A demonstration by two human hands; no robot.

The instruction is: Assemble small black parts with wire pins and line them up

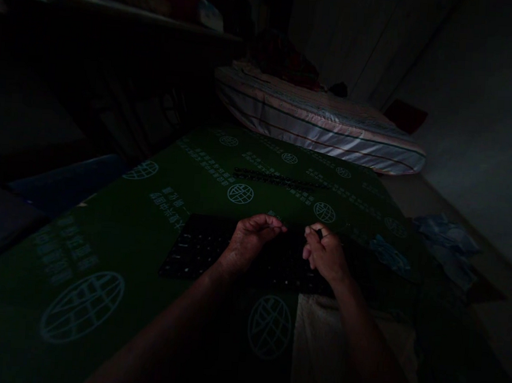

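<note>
A black computer keyboard (192, 248) lies across the green printed sheet (153, 306) in front of me. Above its left half, my left hand (257, 238) is closed, thumb and forefinger pinched together. My right hand (324, 250) is closed in a similar pinch over the right half, a short gap away from the left. Whatever the fingertips hold, if anything, is too small and dark to make out. Beyond the keyboard lies a dark, narrow strip (278, 180) of small pieces, its kind unclear in the dim light.
A pale cloth (316, 339) lies below the keyboard under my right forearm. A crumpled blue item (388, 254) sits to the right. A striped mattress (321, 123) stands at the back, with a wall (481, 124) on the right. The room is very dark.
</note>
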